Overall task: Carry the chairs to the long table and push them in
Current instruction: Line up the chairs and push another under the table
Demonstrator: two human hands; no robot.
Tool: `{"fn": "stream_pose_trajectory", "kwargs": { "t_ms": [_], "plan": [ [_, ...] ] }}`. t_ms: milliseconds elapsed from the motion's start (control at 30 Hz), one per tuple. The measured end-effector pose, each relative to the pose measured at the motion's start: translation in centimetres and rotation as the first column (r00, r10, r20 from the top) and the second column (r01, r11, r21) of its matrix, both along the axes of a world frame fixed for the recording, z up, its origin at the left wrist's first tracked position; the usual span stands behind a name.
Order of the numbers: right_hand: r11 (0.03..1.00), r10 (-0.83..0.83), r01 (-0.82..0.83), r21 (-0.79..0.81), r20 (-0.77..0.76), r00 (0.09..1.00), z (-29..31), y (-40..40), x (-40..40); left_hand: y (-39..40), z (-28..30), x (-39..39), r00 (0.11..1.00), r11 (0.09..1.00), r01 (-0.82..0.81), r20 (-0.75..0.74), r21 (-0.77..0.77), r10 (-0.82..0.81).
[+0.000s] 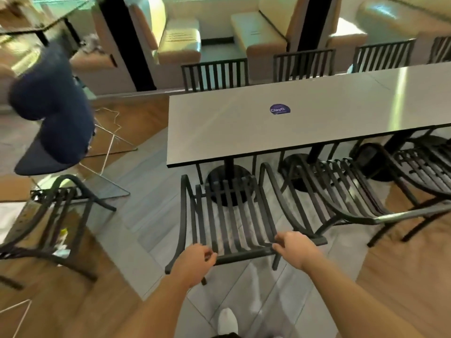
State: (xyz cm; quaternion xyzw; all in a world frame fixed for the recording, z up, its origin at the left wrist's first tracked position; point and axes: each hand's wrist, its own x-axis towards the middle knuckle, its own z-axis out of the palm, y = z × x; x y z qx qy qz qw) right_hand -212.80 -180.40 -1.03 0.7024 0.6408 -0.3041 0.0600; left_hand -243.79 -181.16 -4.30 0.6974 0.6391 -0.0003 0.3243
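A black slatted metal chair (227, 215) stands at the left end of the long white table (305, 118), its seat partly under the table edge. My left hand (195, 262) grips the left end of the chair's top rail. My right hand (295, 250) holds the right end of the same rail. Two more black chairs (336, 191) stand pushed in along the near side to the right. Another black chair (56, 215) stands apart on the floor at the left.
Several black chairs (214, 73) line the table's far side, with cream booth seats (180, 37) behind. A person in dark trousers (53, 101) sits on a dark chair at the left. White cords (109, 132) lie on the floor there. A round purple sticker (280, 109) is on the tabletop.
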Motion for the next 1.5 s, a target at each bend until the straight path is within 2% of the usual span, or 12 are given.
{"fn": "stream_pose_trajectory", "kwargs": {
  "t_ms": [133,333,467,667,867,1000,1500],
  "plan": [
    [0.998,0.057,-0.054,-0.045,0.064,0.996,-1.2,1.3,-0.9,-0.1,-1.6,-1.9,0.999,0.999,0.033,-0.015,-0.017,-0.033],
    [0.988,0.075,-0.070,-0.135,0.031,0.997,-3.4,1.5,-0.7,-0.3,-3.7,-3.0,0.998,0.994,0.049,-0.037,-0.100,-0.052],
    [0.984,0.143,-0.136,-0.117,0.051,0.988,-5.0,1.6,-0.3,0.0,-5.2,-2.9,0.993,0.991,0.056,-0.092,-0.122,-0.067],
    [0.962,0.268,-0.251,-0.113,0.179,0.947,-7.5,2.4,0.3,0.2,-6.7,-2.6,0.975,0.990,0.034,-0.211,-0.135,-0.062],
    [0.950,0.307,-0.268,-0.161,0.324,0.895,-10.0,3.6,0.2,0.7,-7.8,-2.4,0.945,0.986,0.076,-0.307,-0.145,-0.118],
    [0.945,0.327,-0.299,-0.133,0.391,0.860,-10.9,4.5,0.0,1.7,-8.0,-2.3,0.936,0.994,0.058,-0.342,-0.097,-0.088],
    [0.947,0.321,-0.293,-0.132,0.430,0.844,-11.2,10.6,-1.3,8.6,-8.0,-2.9,0.920,1.000,0.024,-0.391,-0.017,-0.029]
  ]
}}
